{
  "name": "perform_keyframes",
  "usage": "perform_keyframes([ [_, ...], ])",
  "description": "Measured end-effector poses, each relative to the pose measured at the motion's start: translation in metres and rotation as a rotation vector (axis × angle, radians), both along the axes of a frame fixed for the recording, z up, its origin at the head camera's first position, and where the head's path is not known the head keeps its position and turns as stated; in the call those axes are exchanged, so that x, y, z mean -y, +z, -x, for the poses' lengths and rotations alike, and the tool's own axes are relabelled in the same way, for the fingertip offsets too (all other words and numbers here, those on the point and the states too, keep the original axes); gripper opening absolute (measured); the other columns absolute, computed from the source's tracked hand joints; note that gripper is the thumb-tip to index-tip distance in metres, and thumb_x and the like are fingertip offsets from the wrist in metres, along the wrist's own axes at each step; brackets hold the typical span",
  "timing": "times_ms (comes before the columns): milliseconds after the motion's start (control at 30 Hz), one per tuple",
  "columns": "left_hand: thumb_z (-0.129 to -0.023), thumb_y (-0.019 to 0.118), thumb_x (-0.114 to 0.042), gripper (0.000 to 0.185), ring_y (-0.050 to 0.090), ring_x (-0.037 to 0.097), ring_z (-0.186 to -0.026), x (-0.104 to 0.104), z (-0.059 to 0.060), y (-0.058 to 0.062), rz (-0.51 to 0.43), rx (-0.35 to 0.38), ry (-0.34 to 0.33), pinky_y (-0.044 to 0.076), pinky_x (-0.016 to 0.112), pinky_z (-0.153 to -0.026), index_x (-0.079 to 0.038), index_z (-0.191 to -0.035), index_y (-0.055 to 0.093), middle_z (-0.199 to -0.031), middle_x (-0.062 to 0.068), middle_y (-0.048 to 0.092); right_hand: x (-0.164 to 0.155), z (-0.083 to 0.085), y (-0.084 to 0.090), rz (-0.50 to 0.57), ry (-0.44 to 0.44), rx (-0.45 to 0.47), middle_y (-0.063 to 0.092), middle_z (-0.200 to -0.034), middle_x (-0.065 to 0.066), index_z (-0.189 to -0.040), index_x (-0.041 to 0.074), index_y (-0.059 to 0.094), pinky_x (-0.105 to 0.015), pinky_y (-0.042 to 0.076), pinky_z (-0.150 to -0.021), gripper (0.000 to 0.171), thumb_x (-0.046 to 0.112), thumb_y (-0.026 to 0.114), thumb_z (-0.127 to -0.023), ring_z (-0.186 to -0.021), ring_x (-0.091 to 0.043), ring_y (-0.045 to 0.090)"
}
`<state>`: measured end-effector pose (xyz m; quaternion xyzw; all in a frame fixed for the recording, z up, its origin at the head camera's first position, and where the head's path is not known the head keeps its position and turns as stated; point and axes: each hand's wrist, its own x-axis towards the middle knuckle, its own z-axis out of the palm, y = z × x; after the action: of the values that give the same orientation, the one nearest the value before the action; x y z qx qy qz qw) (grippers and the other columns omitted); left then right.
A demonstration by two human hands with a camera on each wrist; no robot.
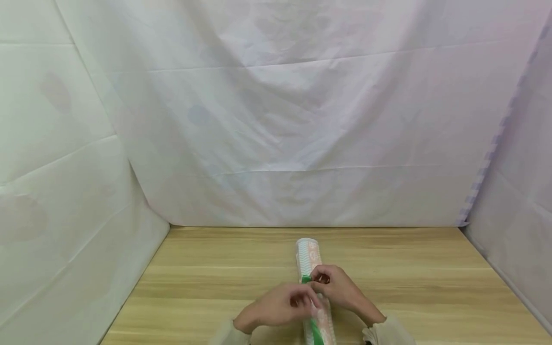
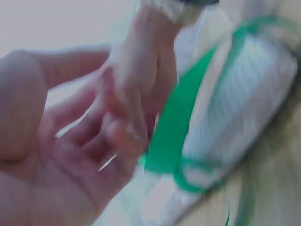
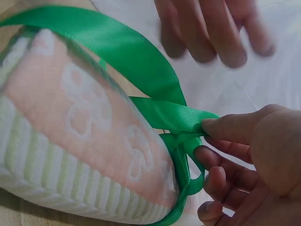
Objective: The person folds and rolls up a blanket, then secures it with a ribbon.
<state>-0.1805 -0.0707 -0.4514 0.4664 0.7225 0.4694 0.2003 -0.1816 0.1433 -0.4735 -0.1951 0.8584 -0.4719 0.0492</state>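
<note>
A long rolled cloth (image 1: 308, 253), like a towel, with peach print and striped white bands, lies on the wooden table pointing away from me. Green ribbon (image 3: 136, 52) passes around it, with loops and a long loose strip. My right hand (image 1: 338, 287) pinches the ribbon between thumb and index finger beside the roll, seen closely in the right wrist view. Over the near part of the roll is my left hand (image 1: 278, 306), its fingers loosely bent and holding nothing. In the right wrist view its fingertips (image 3: 233, 56) hang apart from the ribbon.
The wood-grain table (image 1: 215, 268) extends to both sides of the roll. White cloth hangings (image 1: 276, 143) stand behind the table and along its left and right edges. Light sleeves cover both wrists.
</note>
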Motion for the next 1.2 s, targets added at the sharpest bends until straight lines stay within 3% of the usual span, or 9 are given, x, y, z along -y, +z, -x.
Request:
perform_keyframes([
  [67,-0.096,0.065,-0.014,0.009,0.054,-0.002,-0.076,0.005,0.007,-0.004,-0.027,0.0,0.203,0.05,0.019,-0.068,-0.009,-0.104,0.065,-0.089,-0.003,0.063,0.0,0.0,0.0,-0.001,-0.001,0.005,0.062,-0.085,0.001,-0.088,0.014,0.067,-0.023,0.048,-0.06,0.008,0.019,0.068,-0.094,-0.072,-0.008,0.055],
  [133,-0.094,0.067,-0.015,0.01,0.056,0.004,-0.08,0.008,0.013,-0.009,-0.034,0.003,0.365,0.049,0.021,-0.069,-0.012,-0.103,0.063,-0.092,-0.005,0.061,0.001,-0.001,0.0,-0.004,-0.003,0.008,0.061,-0.084,0.001,-0.088,0.014,0.067,-0.023,0.047,-0.061,0.009,0.02,0.069,-0.094,-0.072,-0.008,0.054],
  [233,-0.093,0.068,-0.016,0.017,0.058,0.012,-0.09,0.007,0.019,-0.016,-0.03,-0.004,0.488,0.05,0.024,-0.075,-0.012,-0.108,0.061,-0.102,-0.002,0.062,0.001,-0.001,-0.001,-0.014,-0.011,0.005,0.06,-0.082,0.003,-0.087,0.014,0.068,-0.022,0.045,-0.06,0.011,0.023,0.069,-0.093,-0.071,-0.008,0.052],
  [433,-0.094,0.068,-0.017,0.029,0.063,0.015,-0.101,-0.001,0.022,-0.023,-0.067,0.058,0.493,0.052,0.027,-0.083,-0.007,-0.12,0.059,-0.113,0.009,0.067,0.002,-0.002,-0.004,-0.015,0.0,-0.015,0.061,-0.081,0.004,-0.087,0.015,0.068,-0.022,0.046,-0.06,0.01,0.022,0.069,-0.093,-0.07,-0.005,0.052],
  [733,-0.093,0.068,-0.011,0.014,0.063,0.009,-0.092,-0.007,0.023,-0.027,-0.071,0.067,0.498,0.051,0.026,-0.085,-0.01,-0.107,0.065,-0.097,-0.006,0.069,0.005,-0.004,-0.001,-0.031,-0.024,-0.03,0.062,-0.081,0.004,-0.092,0.013,0.066,-0.021,0.045,-0.058,0.007,0.019,0.07,-0.093,-0.068,-0.004,0.051],
  [900,-0.093,0.068,-0.01,0.015,0.063,0.01,-0.093,-0.008,0.023,-0.027,-0.088,0.081,0.493,0.051,0.027,-0.086,-0.009,-0.108,0.065,-0.098,-0.003,0.068,0.014,-0.018,0.01,-0.039,-0.063,-0.068,0.054,-0.074,0.006,-0.092,0.009,0.054,-0.019,0.042,-0.052,0.02,0.021,0.07,-0.093,-0.06,-0.001,0.046],
  [1100,-0.094,0.065,-0.006,0.016,0.063,0.011,-0.093,-0.01,0.023,-0.029,-0.115,0.092,0.475,0.051,0.026,-0.088,-0.008,-0.109,0.063,-0.099,0.0,0.065,0.026,-0.04,0.014,-0.183,-0.034,-0.069,0.048,-0.068,0.011,-0.081,0.015,0.054,-0.019,0.039,-0.05,0.034,0.041,0.074,-0.088,-0.056,0.001,0.041],
  [1200,-0.094,0.065,-0.005,0.015,0.062,0.012,-0.093,-0.01,0.023,-0.029,-0.121,0.098,0.483,0.051,0.026,-0.089,-0.007,-0.109,0.064,-0.099,0.001,0.064,0.028,-0.044,0.013,-0.224,-0.045,-0.043,0.049,-0.069,0.011,-0.077,0.016,0.057,-0.019,0.039,-0.051,0.028,0.033,0.079,-0.084,-0.059,0.0,0.042],
])
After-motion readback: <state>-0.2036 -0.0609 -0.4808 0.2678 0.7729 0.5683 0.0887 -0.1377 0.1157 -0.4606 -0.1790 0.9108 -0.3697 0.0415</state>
